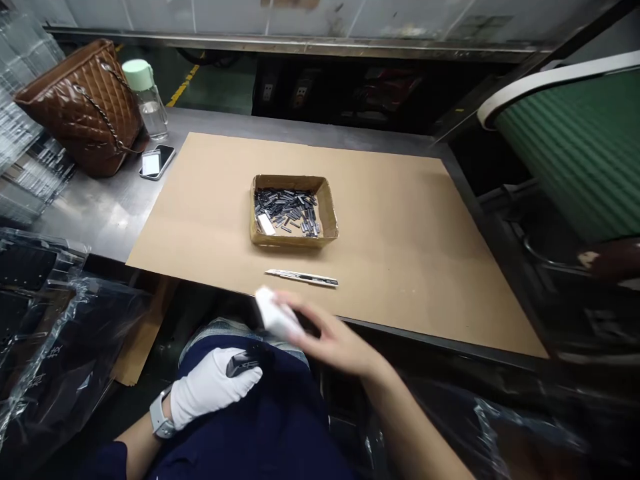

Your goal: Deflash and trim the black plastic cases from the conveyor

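Observation:
My left hand (pixel 213 385), in a white glove, is curled around a small black part (pixel 243 363) above my lap. My bare right hand (pixel 320 333) pinches a white block-like object (pixel 276 313), blurred by motion, just off the table's front edge. A white and black utility knife (pixel 303 277) lies on the brown cardboard sheet (pixel 400 233) near that edge. Behind the knife, an open cardboard box (pixel 327 217) holds several small dark pieces (pixel 285 205) and a white piece (pixel 266 225) in its front left corner.
At the back left stand a brown quilted bag (pixel 85 107) and a bottle with a green lid (pixel 149 100), with a phone (pixel 157 162) beside them. Plastic-wrapped dark items (pixel 65 347) are at the lower left. A green ribbed surface (pixel 575 147) occupies the right.

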Tool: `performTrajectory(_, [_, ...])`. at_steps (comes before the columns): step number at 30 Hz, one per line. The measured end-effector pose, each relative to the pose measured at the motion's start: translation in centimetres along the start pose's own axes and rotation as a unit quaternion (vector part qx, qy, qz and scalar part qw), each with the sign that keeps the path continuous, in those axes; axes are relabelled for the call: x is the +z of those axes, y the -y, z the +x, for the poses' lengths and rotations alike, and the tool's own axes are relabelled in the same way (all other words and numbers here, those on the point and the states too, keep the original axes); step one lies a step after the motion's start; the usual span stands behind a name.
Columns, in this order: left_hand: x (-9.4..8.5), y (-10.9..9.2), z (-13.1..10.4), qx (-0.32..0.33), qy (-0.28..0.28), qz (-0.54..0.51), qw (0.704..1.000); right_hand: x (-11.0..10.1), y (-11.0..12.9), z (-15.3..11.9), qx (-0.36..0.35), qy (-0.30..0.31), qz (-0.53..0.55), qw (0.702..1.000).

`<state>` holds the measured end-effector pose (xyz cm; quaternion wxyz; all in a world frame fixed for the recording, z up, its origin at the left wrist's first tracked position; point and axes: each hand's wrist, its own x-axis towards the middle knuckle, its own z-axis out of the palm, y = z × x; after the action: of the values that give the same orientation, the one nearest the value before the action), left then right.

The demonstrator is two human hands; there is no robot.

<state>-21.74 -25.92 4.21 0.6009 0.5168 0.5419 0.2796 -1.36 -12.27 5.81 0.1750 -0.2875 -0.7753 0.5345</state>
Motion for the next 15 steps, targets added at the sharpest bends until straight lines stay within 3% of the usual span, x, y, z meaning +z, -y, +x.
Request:
performTrajectory(2, [0.4,0.0,0.4,0.015,0.004,0.048,0.999,1.9,0.1,-3.4,0.0,0.056,0.006,0.998])
performTrajectory(5, [0.8,0.4,1.0,0.015,0.02,0.052,0.998,4.2,0.0,-5.4,0.01,0.013,0.016,1.0])
performTrajectory(8, [1.1,0.9,1.4,0.006,0.033,-0.028,0.999,5.5,0.1,-5.0,-0.038,-0.043,0.007,0.998])
performTrajectory(10, [1.1,1.1,1.5,0.0,0.037,-0.062,0.997,5.7,0.1,-4.3,-0.064,-0.03,0.009,0.997])
performTrajectory(15, [1.4,1.3,1.4,-0.025,0.005,-0.016,1.0,5.4,0.0,-3.5,-0.031,-0.036,0.011,0.999])
